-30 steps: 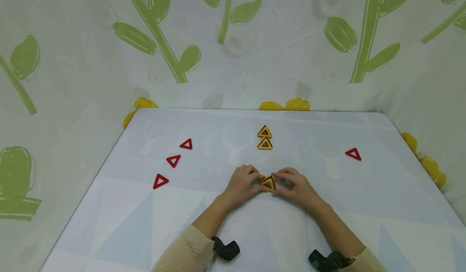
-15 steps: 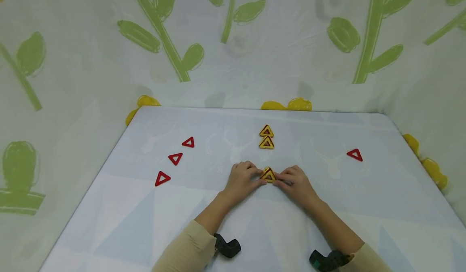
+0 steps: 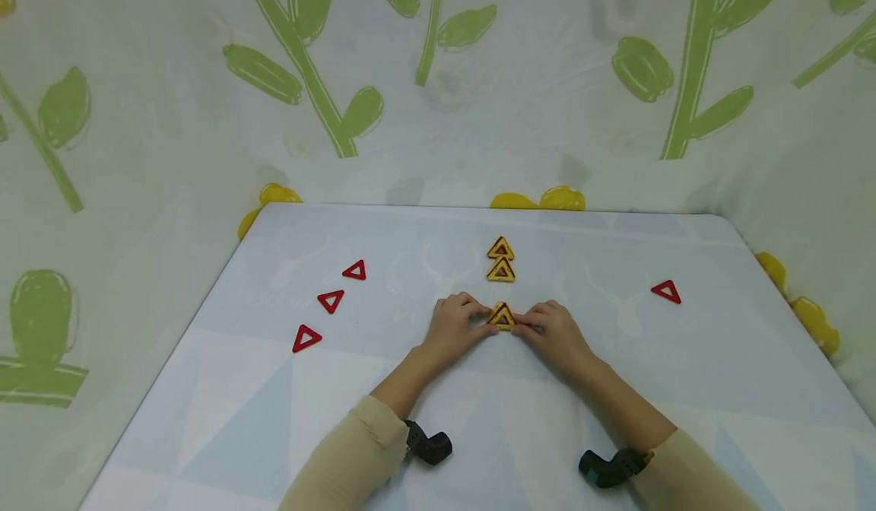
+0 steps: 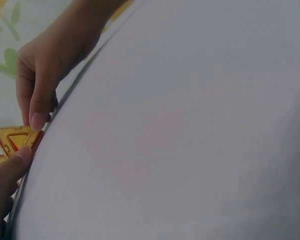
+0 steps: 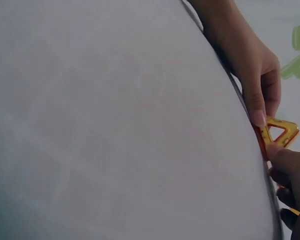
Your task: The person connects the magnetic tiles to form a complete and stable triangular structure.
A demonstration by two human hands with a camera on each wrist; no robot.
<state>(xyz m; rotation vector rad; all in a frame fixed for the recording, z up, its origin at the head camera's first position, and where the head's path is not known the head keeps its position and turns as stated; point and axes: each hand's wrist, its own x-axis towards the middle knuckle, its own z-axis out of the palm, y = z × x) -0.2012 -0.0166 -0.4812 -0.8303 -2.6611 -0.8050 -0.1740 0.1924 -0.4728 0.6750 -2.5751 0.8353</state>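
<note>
A yellow triangular tile with red showing along its edges lies between both hands, point facing away. My left hand pinches its left corner, thumb near the base and fingers higher up. From the other side my right hand pinches its right corner. The left wrist view shows the tile with a thumb of one hand and fingers of the other on it. In the right wrist view, red shows beneath the yellow tile. Beyond the hands, two similar yellow triangles stand in a column, tip to base.
Several loose red triangle frames lie on the pale table: a slanting row on the left, including the middle red triangle, and one red triangle at the right. A leaf-patterned cloth rises behind the table's far edge.
Both hands have moved the held yellow tile away from the body, closer to the two yellow triangles. It has turned so its tip points straight ahead. The loose red triangles stay put.
</note>
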